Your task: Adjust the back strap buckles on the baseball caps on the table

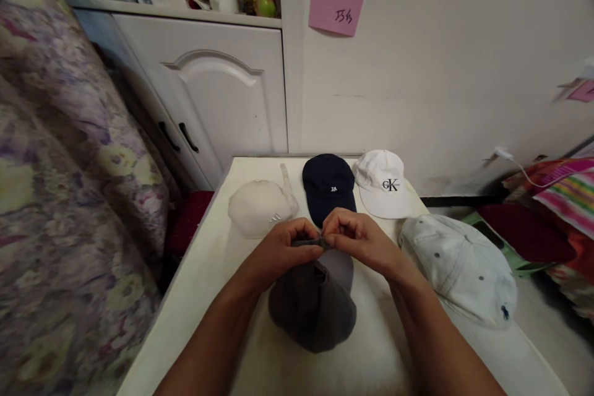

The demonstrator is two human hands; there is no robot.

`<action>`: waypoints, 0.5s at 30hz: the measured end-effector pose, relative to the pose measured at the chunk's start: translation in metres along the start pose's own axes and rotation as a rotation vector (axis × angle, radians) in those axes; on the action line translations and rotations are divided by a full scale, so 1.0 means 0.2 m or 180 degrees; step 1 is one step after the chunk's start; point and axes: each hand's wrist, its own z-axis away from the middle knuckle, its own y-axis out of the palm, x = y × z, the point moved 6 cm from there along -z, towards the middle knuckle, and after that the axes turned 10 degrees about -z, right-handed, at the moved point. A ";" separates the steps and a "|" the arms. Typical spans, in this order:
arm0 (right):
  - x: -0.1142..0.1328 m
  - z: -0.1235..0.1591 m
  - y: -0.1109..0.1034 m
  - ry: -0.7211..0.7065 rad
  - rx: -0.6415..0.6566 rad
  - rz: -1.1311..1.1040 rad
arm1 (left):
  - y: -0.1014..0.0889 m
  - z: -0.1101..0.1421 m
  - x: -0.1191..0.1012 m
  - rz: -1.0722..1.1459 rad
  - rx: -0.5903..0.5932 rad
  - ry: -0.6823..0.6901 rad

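Observation:
A dark grey baseball cap (312, 309) is on the table in front of me, its back strap raised between my hands. My left hand (290, 247) pinches the strap from the left, fingers closed. From the right, my right hand (359, 238) grips the same strap, fingertips meeting those of the left. What the fingertips do at the strap's fastening is too small to tell. Just beyond my hands lies a navy cap (328, 182) with small white letters. Left of it sits a cream cap (257, 207), its strap sticking up loose.
A white cap with black letters (383, 176) lies at the back right of the table (199, 297). A pale grey-green cap (464, 266) sits by my right forearm. A wall and white cabinet (227, 99) stand behind; a floral curtain (69, 198) hangs left.

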 end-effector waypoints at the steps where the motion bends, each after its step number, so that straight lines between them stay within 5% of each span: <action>1: 0.00 0.00 0.00 0.0001 0.0014 0.0004 | 0.00 0.00 0.00 -0.0014 0.0020 -0.0005; 15: 0.00 0.02 0.01 0.0252 0.0383 -0.0170 | 0.01 0.01 -0.01 -0.0231 0.0215 0.0000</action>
